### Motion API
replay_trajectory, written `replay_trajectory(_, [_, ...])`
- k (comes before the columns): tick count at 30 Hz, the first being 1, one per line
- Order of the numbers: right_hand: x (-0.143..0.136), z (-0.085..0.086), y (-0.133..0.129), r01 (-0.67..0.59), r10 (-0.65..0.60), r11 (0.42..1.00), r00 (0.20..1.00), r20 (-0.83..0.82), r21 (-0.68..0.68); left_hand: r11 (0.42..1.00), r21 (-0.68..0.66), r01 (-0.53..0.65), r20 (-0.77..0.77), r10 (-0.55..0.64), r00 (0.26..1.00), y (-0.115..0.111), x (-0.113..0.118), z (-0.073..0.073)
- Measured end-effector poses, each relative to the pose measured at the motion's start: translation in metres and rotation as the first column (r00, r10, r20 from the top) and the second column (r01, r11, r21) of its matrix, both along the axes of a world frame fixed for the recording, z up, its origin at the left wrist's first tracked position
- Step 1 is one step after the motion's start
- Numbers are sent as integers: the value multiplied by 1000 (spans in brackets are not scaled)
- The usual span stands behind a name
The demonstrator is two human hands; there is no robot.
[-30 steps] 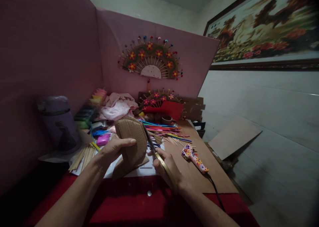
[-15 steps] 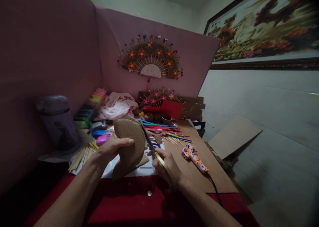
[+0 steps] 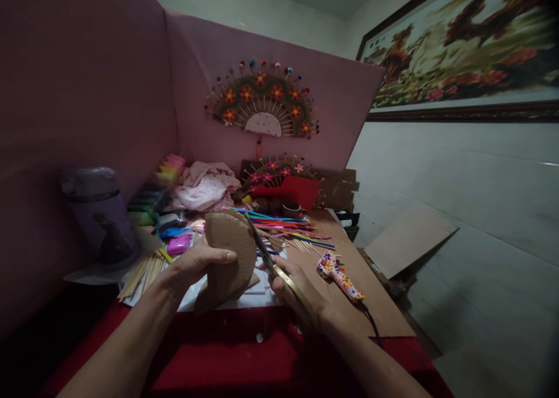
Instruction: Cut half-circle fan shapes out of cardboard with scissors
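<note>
My left hand (image 3: 198, 259) is closed on a curved piece of brown cardboard (image 3: 233, 247), its thumb lying across the front face. In my right hand (image 3: 294, 287) is a pair of scissors with gold handles (image 3: 296, 290). Their dark blades point up and to the left, along the cardboard's right edge. The fingers of my right hand are wrapped round the handles. Behind the cardboard lies a white sheet (image 3: 262, 284), partly hidden. Whether the blades are closed on the cardboard's edge is too dark to tell.
A flowered glue gun (image 3: 340, 277) with a black cord lies on a cardboard sheet (image 3: 371, 305) at right. Colored pipe cleaners (image 3: 288, 223) and wooden sticks (image 3: 142, 276) lie about. A tumbler (image 3: 102, 217) stands left. A decorated fan (image 3: 262, 101) hangs on the pink panel.
The cardboard in my left hand has turned and shifted slightly right, showing a rounder right edge. The scissors and my right hand have moved a little right and down.
</note>
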State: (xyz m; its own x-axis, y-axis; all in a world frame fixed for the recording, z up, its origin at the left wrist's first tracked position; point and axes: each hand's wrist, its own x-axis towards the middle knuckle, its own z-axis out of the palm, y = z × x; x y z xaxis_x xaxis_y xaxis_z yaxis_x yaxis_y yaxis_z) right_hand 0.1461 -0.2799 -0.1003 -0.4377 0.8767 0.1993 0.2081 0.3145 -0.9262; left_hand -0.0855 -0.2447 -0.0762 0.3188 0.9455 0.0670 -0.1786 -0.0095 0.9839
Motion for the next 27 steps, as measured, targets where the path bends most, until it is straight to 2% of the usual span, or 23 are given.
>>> replay_trajectory(10, [-3, 9, -7, 39, -39, 999, 999, 3, 37, 1000, 0, 15, -15, -15, 1000, 0, 3, 0])
replay_trajectory(16, [-6, 14, -12, 74, -75, 997, 997, -38, -11, 997, 22, 76, -10, -76, 997, 4, -1, -5])
replay_trajectory(24, [-10, 2, -4, 150, -149, 988, 989, -20, 22, 999, -12, 49, -9, -49, 999, 1, -2, -3])
replay_trajectory(27, [-8, 1, -4, 136, -136, 991, 991, -4, 3, 999, -11, 50, -25, -51, 998, 1, -5, -2])
